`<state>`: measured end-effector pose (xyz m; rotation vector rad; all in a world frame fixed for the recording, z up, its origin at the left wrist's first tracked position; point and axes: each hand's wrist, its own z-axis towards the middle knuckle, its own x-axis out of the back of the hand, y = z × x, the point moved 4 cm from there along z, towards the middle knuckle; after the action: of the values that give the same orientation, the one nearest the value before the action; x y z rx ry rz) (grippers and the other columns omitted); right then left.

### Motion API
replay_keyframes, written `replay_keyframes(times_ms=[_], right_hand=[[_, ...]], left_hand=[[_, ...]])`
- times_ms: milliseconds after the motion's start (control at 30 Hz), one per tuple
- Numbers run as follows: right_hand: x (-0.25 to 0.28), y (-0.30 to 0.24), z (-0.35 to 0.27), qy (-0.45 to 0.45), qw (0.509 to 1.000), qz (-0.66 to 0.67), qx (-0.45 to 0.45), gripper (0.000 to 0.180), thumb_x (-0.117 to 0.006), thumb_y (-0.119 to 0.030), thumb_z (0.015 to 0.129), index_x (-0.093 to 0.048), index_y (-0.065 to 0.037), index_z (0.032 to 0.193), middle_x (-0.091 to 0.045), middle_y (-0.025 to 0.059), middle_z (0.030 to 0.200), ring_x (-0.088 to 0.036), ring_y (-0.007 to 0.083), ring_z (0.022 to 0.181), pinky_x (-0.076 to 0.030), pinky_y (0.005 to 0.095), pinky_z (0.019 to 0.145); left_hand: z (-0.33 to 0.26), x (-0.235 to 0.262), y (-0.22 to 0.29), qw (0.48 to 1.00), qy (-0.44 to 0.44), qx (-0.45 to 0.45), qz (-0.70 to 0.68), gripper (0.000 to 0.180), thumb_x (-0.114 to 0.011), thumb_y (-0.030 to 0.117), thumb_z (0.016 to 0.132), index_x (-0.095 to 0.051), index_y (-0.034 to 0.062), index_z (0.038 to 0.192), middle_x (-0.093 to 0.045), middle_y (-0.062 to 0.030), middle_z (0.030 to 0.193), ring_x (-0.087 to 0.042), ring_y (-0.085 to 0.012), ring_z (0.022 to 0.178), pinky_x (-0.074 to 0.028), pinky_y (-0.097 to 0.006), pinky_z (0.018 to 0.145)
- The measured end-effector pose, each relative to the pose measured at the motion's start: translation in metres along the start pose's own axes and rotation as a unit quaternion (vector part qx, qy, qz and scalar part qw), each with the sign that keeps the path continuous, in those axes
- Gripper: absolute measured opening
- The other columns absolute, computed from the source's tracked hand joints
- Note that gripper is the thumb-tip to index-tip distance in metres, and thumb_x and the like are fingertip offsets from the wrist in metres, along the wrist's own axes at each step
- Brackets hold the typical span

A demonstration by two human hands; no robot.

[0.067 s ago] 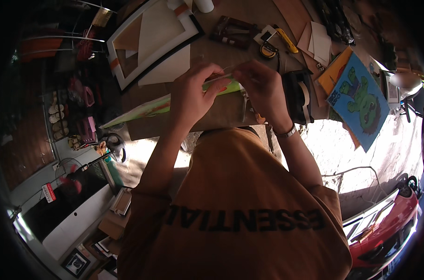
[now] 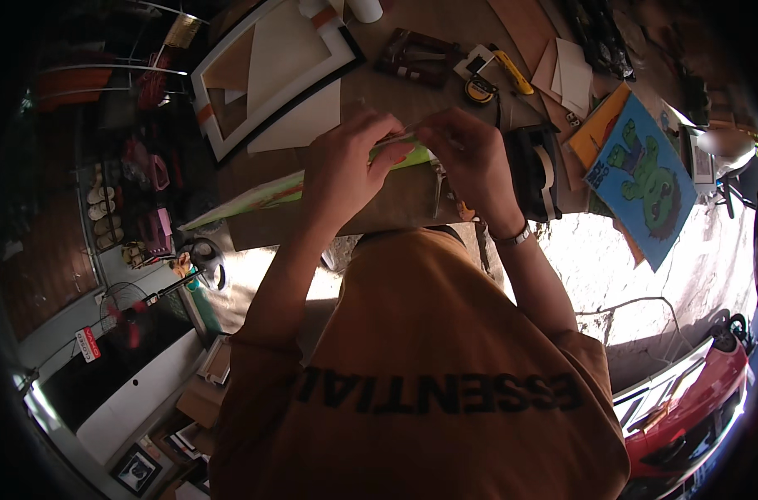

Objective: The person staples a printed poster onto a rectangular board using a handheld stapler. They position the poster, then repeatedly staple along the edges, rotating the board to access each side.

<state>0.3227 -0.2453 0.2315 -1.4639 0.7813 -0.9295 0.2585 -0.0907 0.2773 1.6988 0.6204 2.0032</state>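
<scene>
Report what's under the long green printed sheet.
Brown tabletop shows past the near edge of the green sheet; what lies directly beneath is covered by it and the left hand.

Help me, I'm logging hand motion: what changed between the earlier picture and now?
Very little: the left forearm and its sleeve have shifted slightly leftward. No clear grasp or release shows. The left hand and right hand remain at the green sheet; the picture frame and tape measure stayed put.

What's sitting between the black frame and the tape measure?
A dark red packet lies on the tabletop between the black frame and the tape measure; the head view shows it.
</scene>
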Motion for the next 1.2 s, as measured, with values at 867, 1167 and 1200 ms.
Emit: replay_keyframes(times_ms=[867,1167,1200], right_hand=[[-0.003,0.097,-0.115,0.090,0.908,-0.244,-0.328,0.038,-0.066,-0.029,0.093,-0.060,0.005,0.110,-0.067,0.0283,0.090,-0.066,0.0451,0.089,-0.051,0.0494,0.075],[-0.006,-0.070,-0.093,0.052,0.911,-0.355,-0.203,0.024,-0.074,-0.027,0.087,-0.064,-0.005,0.087,-0.054,0.0130,0.054,-0.054,0.0358,0.052,-0.043,0.0428,0.060],[-0.007,-0.072,-0.092,0.050,0.909,-0.355,-0.210,0.025,-0.074,-0.027,0.087,-0.064,-0.005,0.088,-0.054,0.0134,0.054,-0.054,0.0362,0.053,-0.043,0.0431,0.060]], left_hand=[[0.098,-0.057,-0.038,0.711,-0.587,-0.226,-0.314,0.029,-0.063,0.025,0.099,-0.056,0.0038,0.080,-0.048,0.0030,0.067,-0.043,-0.0064,0.063,-0.036,-0.028,0.055],[0.077,-0.079,-0.046,0.633,-0.634,-0.108,-0.431,0.024,-0.061,0.020,0.102,-0.059,0.0024,0.085,-0.053,0.0054,0.070,-0.049,-0.0022,0.063,-0.040,-0.023,0.054],[0.076,-0.079,-0.046,0.617,-0.644,-0.087,-0.445,0.024,-0.061,0.020,0.103,-0.059,0.0021,0.086,-0.054,0.0047,0.070,-0.051,-0.0026,0.062,-0.042,-0.023,0.054]])
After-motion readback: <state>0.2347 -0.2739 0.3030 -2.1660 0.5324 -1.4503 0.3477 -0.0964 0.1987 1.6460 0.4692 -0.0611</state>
